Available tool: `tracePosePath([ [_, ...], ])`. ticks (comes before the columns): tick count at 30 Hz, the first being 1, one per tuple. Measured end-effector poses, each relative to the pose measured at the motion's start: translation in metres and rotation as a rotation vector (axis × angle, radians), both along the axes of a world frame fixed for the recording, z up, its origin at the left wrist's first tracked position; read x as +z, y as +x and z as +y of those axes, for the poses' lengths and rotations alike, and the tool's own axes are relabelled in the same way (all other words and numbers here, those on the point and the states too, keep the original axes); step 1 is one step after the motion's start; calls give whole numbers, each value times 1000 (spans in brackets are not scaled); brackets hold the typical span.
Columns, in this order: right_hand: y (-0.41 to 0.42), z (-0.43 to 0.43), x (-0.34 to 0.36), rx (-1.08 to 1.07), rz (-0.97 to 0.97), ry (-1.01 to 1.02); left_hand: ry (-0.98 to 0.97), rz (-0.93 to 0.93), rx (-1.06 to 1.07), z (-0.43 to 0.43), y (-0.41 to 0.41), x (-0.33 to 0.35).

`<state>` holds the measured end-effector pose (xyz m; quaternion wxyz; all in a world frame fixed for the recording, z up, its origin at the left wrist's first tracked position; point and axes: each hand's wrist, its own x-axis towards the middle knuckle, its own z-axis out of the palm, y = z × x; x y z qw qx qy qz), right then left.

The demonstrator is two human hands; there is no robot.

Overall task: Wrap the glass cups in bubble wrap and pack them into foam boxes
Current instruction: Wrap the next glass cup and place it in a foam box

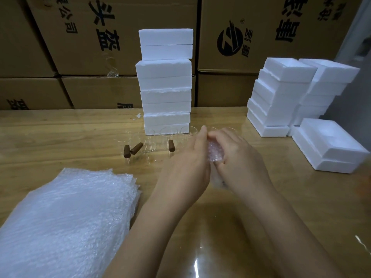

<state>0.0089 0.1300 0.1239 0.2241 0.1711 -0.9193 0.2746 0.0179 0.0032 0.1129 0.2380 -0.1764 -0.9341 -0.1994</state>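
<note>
Between my two hands sits a glass cup wrapped in bubble wrap (213, 152), held above the wooden table (60, 141). My left hand (188, 163) presses against its left side with fingers pointing away from me. My right hand (236, 157) curls over its right side and grips the wrap. Most of the cup is hidden by my hands. Several clear glass cups (148, 146) with brown wooden handles (136, 148) stand behind, in front of the foam stack. An open foam box (329, 145) lies at the right.
A thick pile of bubble wrap sheets (66, 217) lies at the near left. A tall stack of closed foam boxes (166, 81) stands mid-table; stacks of foam box halves (281, 97) stand at the back right. Cardboard cartons (80, 47) line the back wall.
</note>
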Motion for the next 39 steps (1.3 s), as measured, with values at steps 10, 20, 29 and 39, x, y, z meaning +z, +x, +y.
tracePosePath([
  [10, -2, -13, -10, 68, -279, -417, 309, -35, 197, -10, -10, 1],
  [20, -10, 7, -4, -214, -231, -162, 276, -277, -111, -5, -11, -8],
  [29, 0, 7, 14, 133, -552, -175, 171, -18, -468, -17, -1, 7],
  [39, 8, 37, 24, 481, -727, -253, -14, 230, -341, -15, 8, 16],
])
